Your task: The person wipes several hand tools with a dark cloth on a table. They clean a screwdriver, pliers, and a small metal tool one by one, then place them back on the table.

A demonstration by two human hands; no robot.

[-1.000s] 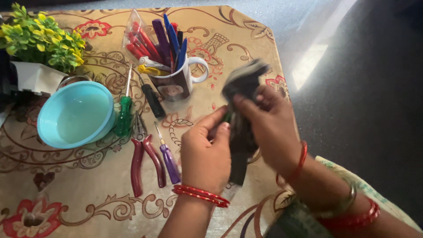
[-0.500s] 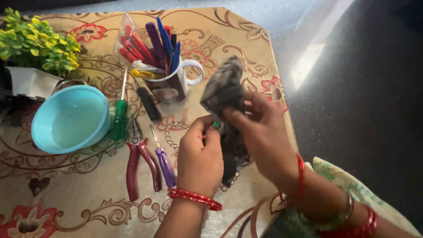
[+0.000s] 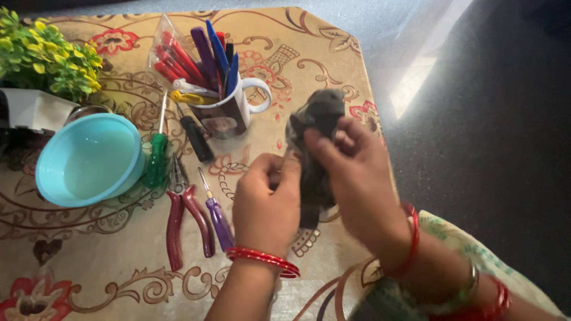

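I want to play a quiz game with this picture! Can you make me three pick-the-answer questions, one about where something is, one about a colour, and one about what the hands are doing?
1. Where are the red-handled pliers?
A. inside the mug
B. flat on the table, between the green and purple screwdrivers
C. in the bowl

2. What colour is the bowl?
A. light blue
B. orange
C. black

3. What is the right hand doing?
A. resting flat on the table
B. gripping the dark cloth
C. holding a pen

Answers:
1 B: the pliers lie on the patterned table, with the green screwdriver on one side and the purple screwdriver on the other.
2 A: the bowl is pale blue all over.
3 B: its fingers wrap the dark cloth, with the left hand beside it.
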